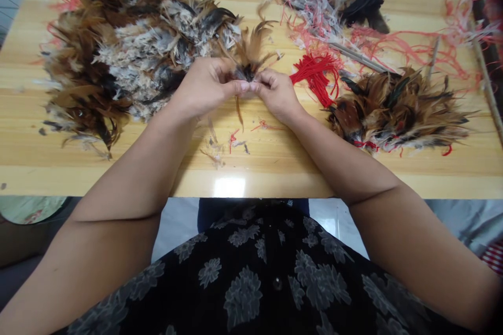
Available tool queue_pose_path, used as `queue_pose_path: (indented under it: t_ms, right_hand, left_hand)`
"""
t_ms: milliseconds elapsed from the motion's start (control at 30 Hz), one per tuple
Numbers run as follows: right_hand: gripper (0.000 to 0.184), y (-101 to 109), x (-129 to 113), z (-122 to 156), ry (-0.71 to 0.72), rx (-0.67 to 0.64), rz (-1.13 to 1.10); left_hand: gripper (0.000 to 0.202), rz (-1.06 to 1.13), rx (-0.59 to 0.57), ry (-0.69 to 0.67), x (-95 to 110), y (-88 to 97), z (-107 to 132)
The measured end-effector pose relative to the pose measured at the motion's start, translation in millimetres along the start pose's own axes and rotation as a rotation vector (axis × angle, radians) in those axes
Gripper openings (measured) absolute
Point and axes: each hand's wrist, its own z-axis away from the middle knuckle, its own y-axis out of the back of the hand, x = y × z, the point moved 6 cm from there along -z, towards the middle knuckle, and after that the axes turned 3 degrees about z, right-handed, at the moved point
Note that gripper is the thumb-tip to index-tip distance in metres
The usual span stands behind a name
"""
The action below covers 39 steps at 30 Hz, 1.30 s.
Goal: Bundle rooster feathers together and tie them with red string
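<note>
A small bunch of brown and dark feathers (249, 55) stands up between my two hands, above the middle of the wooden table. My left hand (214, 84) pinches its base from the left, thumb pointing right. From the other side my right hand (275, 91) closes on the same base, its thumb and fingertips meeting my left thumb. One thin brown feather (239, 112) hangs below the fingers. Left of my hands lies a big heap of brown, black and whitish feathers (137, 52). Just right of my right hand is a bundle of red string (316, 76).
A pile of brown feather bunches (396, 110) with red ties lies at the right. Behind it are tangled pink and white strands (320, 13) and black feathers (363, 5). Red thread scraps (233, 138) lie near the table's front. A dark-framed object (487, 57) borders the right side.
</note>
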Motion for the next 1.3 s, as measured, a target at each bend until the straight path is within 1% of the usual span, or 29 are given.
queue_pose_path:
  t_ms: [67,100,267,333,433,533,633,700,800,900,1000,1167,1233,1300]
  right_hand:
    - [0.037,0,-1,0,0.009,0.012,0.025]
    - [0.036,0,-1,1,0.012,0.015,0.034]
    - [0.029,0,-7,2,-0.009,0.020,0.063]
    - [0.025,-1,-9,3,-0.015,0.025,0.059]
    - [0.031,-3,-9,4,-0.016,0.018,0.011]
    - [0.045,-6,-5,4,-0.039,-0.009,-0.108]
    - [0.059,-4,-5,3,-0.068,-0.027,-0.251]
    - [0.062,-1,-8,3,-0.090,-0.025,-0.322]
    - [0.064,2,-15,4,-0.126,-0.023,-0.381]
    - [0.061,2,-22,5,-0.154,-0.021,-0.392]
    - [0.052,1,-25,7,-0.178,-0.016,-0.382]
    - [0.040,-2,-21,8,-0.157,-0.001,-0.331]
    - [0.039,-3,-19,8,-0.134,-0.004,-0.299]
    - [0.041,-3,-18,8,-0.114,-0.011,-0.269]
  left_hand:
    - [0.044,-0.124,-0.047,-0.047,3,-3.0,1]
    - [0.046,-0.152,-0.064,-0.064,4,-4.5,1]
    - [0.054,-0.046,-0.064,-0.053,5,-10.7,0]
    - [0.055,-0.035,-0.095,-0.063,7,-15.6,0]
    - [0.061,0.013,-0.135,-0.052,7,-18.7,-1]
    - [0.063,0.085,-0.101,0.007,1,-9.3,-3]
    - [0.057,0.120,-0.080,0.053,-6,5.4,-7]
    - [0.051,0.149,-0.086,0.080,-10,12.7,-9]
    - [0.045,0.209,-0.095,0.103,-17,15.2,-12]
    - [0.046,0.285,-0.052,0.113,-22,11.0,-12]
    - [0.046,0.335,-0.007,0.171,-26,4.2,-10]
    - [0.042,0.389,-0.024,0.234,-24,-6.3,-6]
    - [0.041,0.384,-0.031,0.239,-22,-8.9,-5]
    - [0.041,0.382,-0.032,0.242,-22,-10.7,-4]
